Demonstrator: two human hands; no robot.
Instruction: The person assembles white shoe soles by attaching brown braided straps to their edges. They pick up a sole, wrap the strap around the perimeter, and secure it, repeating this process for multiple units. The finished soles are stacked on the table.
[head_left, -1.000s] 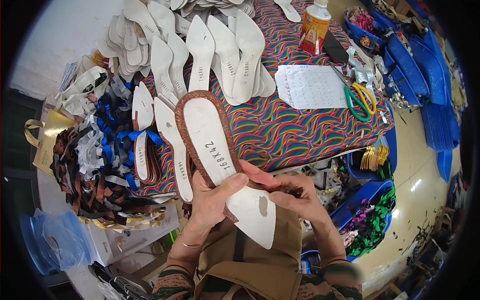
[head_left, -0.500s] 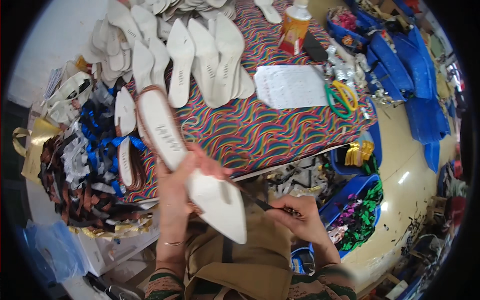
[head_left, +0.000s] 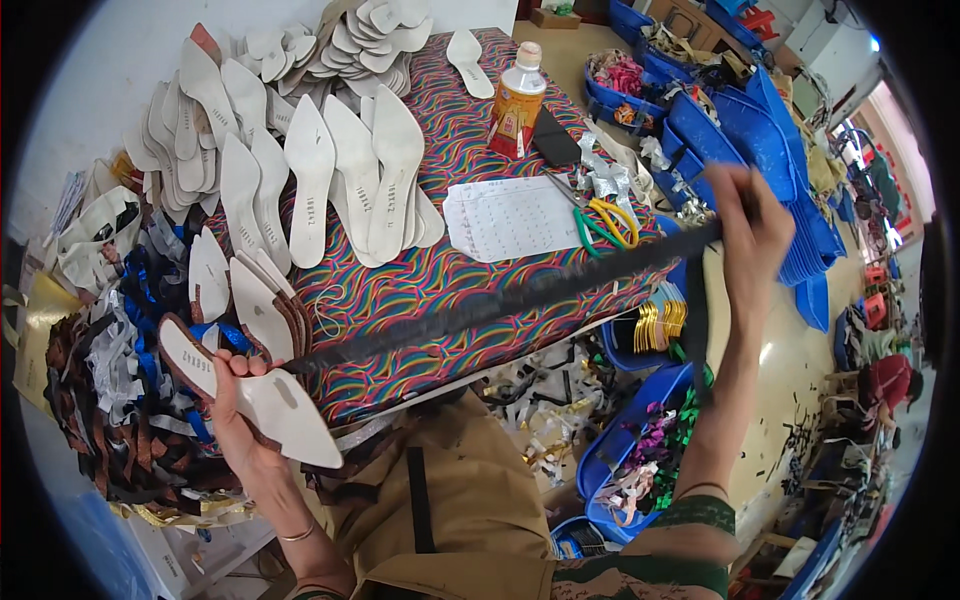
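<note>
My left hand [head_left: 238,405] is closed round a pointed white shoe insole [head_left: 295,412], tilted at the table's left front edge. Brown trim shows along part of the insole's rim. From beside the left fingers, a long black strip [head_left: 490,295] runs taut across the table. Its other end is gripped by my right hand [head_left: 752,225], raised at the right beyond the table, with a tail of strip hanging below. Right behind the held insole leans a small stack of brown-edged insoles [head_left: 262,312].
White insoles [head_left: 352,185] lie in piles at the back left. On the patterned table cloth [head_left: 440,300] are a bottle [head_left: 517,105], a paper sheet [head_left: 510,220] and scissors [head_left: 612,222] with green and yellow handles. Blue bins [head_left: 640,430] of scraps stand right; strips [head_left: 110,400] heap at the left.
My right hand has swung up and far to the right, drawing the black strip out long. My left hand has carried the insole left. The view has shifted too.
</note>
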